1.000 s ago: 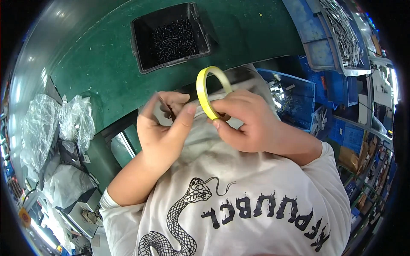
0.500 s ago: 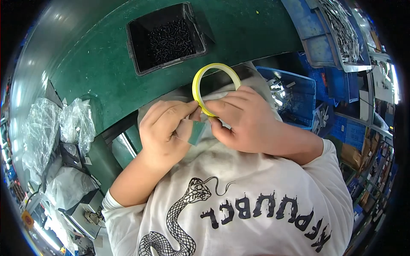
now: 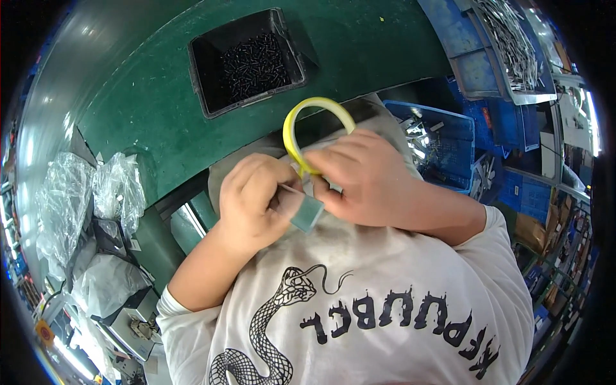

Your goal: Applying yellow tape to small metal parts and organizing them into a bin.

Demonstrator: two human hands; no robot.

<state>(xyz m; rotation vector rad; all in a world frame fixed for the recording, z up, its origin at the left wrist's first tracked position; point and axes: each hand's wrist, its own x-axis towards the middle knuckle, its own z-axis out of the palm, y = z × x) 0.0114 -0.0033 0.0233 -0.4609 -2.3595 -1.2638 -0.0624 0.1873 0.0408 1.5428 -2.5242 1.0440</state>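
Observation:
Between my hands, just above my lap, stands a thin roll of yellow tape [image 3: 292,128]. My right hand [image 3: 366,176] is closed around its lower right part, thumb and fingers pinching the ring. My left hand [image 3: 253,196] is closed on a small clear rectangular plate [image 3: 307,213], which sticks out to the right below the roll. The plate looks like glass or plastic; my left fingers cover its other end. At the bottom of the roll, a short bit of tape [image 3: 307,183] seems to hang close to both hands' fingertips, somewhat blurred.
On the green table [image 3: 154,83] ahead sits a black bin [image 3: 199,90] of small black parts. Blue crates [image 3: 471,128] with metal pieces stand at the right, one raised and full of thin strips [image 3: 513,51]. Crumpled clear plastic bags [image 3: 119,186] lie at the left.
The clear plate has shifted right and tilted in my left hand, showing more of itself. The tape roll has moved slightly left with my right hand still on it.

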